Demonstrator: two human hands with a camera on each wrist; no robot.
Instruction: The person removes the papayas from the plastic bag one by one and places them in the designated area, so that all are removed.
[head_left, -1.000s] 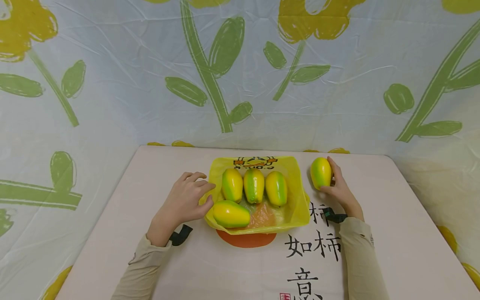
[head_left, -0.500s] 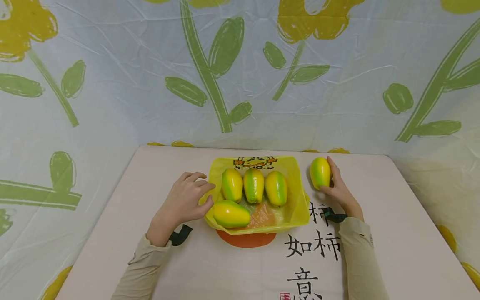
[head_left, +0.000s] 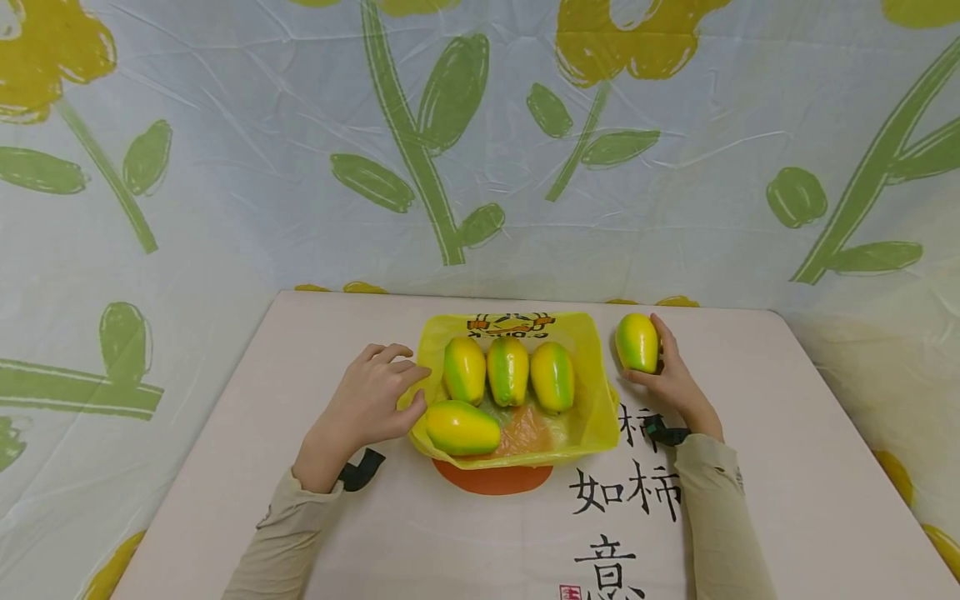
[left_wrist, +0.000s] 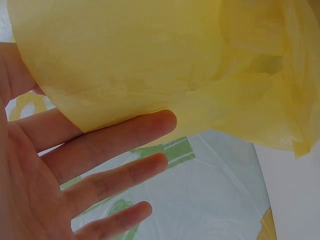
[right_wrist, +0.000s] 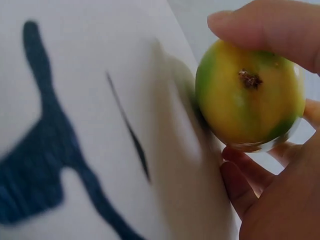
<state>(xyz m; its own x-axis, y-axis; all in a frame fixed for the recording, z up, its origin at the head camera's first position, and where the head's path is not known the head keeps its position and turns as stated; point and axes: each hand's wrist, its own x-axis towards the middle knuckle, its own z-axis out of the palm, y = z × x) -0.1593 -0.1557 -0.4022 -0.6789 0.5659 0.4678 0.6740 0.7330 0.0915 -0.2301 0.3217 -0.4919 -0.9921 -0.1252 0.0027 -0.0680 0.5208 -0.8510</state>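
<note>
In the head view my right hand (head_left: 671, 382) grips a yellow-green papaya (head_left: 637, 343) to the right of a yellow plastic bag (head_left: 592, 429). Its thumb and fingers lie on opposite sides of the fruit, whose brown stem end faces the right wrist camera (right_wrist: 250, 92). The bag is spread open like a tray and holds several papayas: a row of three (head_left: 507, 371) at the back and one on its side (head_left: 462, 429) at front left. My left hand (head_left: 371, 396) touches the bag's left edge with fingers mostly straight; bag film hides parts of its thumb and index finger (left_wrist: 47, 130).
A pale table (head_left: 420, 550) carries a cloth with black brush characters (head_left: 626, 492) and an orange-red spot (head_left: 492, 479) partly under the bag. Behind and at both sides hangs a flower-patterned sheet (head_left: 300, 217).
My right hand and the papaya in it have shifted slightly to the left, and the fruit has turned a little. The left hand and the bag stay where they were.
</note>
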